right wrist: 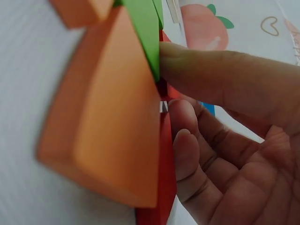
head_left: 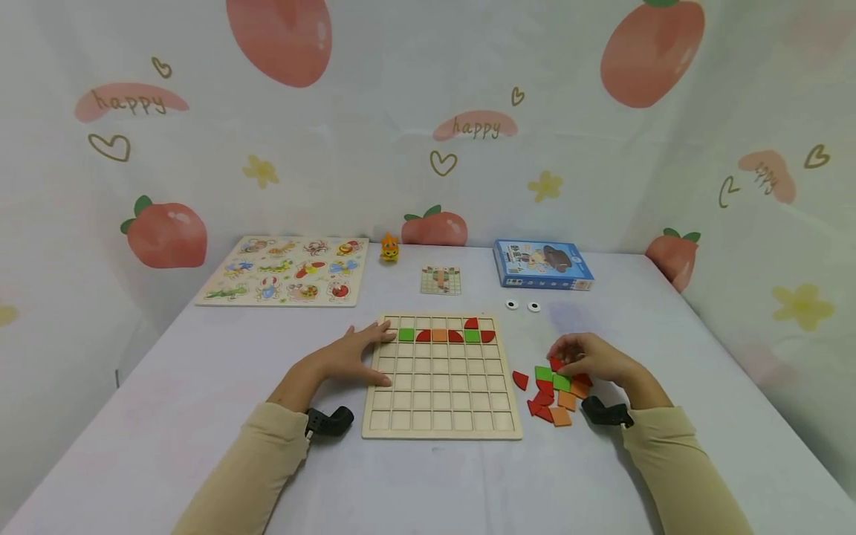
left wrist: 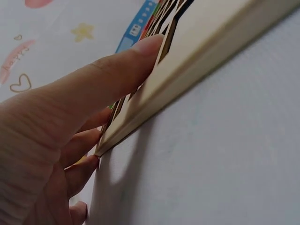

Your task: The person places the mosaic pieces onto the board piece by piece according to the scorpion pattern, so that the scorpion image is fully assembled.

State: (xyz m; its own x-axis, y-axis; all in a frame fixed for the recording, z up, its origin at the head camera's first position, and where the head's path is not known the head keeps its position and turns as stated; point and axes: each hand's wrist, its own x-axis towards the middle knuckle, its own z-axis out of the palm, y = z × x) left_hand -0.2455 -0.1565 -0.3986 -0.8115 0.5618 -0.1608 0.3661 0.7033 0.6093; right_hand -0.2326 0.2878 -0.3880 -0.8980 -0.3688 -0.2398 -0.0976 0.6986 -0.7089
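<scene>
A wooden grid board (head_left: 441, 423) lies flat in the middle of the table. Toward its top sit green squares, red quarter-circle pieces and an orange square (head_left: 439, 335). My left hand (head_left: 348, 355) rests on the board's left edge, its thumb (left wrist: 108, 77) lying over the rim and the other fingers spread along the side. To the right of the board, my right hand (head_left: 591, 358) pinches a red piece (head_left: 556, 365) between thumb and fingers, over a loose pile of green, red and orange pieces. An orange square (right wrist: 117, 117) looms large in the right wrist view.
A small pattern card (head_left: 441, 281) lies behind the board. Farther back are an insect picture board (head_left: 287, 271), an orange toy figure (head_left: 389, 248) and a blue box (head_left: 543, 264). Two googly-eye pieces (head_left: 533, 307) lie before the box. One red quarter-circle (head_left: 520, 380) sits between board and pile.
</scene>
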